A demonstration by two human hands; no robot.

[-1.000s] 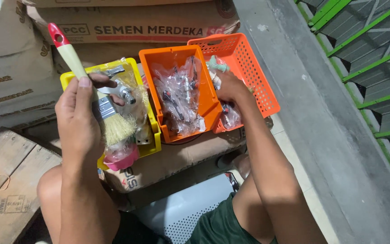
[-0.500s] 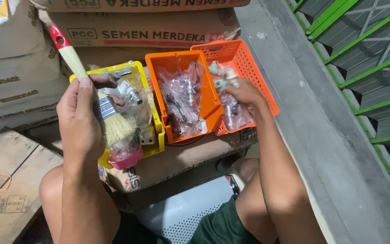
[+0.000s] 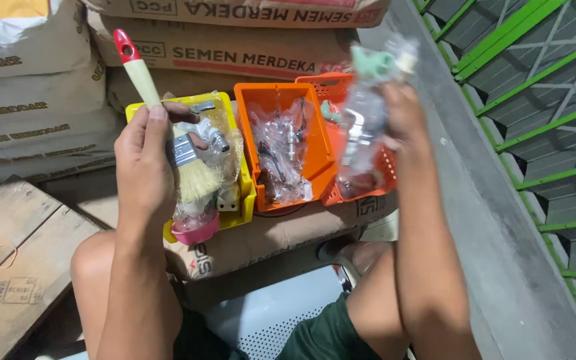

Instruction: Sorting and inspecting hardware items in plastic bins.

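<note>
Clear crinkly plastic bag of metal fittings [image 3: 367,127], pale green part at top, is lifted above the orange mesh plastic basket [image 3: 387,175], right hand [image 3: 405,110] fingers clamped on its upper part. Looks light, slippery, floppy; grip near the neck. Left hand [image 3: 143,163] fingers closed around the cream-handled, red-tipped bristle paintbrush [image 3: 168,127] over the yellow plastic tray [image 3: 245,193]. Paper cement sacks [image 3: 235,50] behind.

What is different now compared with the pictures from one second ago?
The right hand has lifted a clear plastic packet up out of the right orange basket. The left hand still holds the paintbrush over the yellow basket.
</note>
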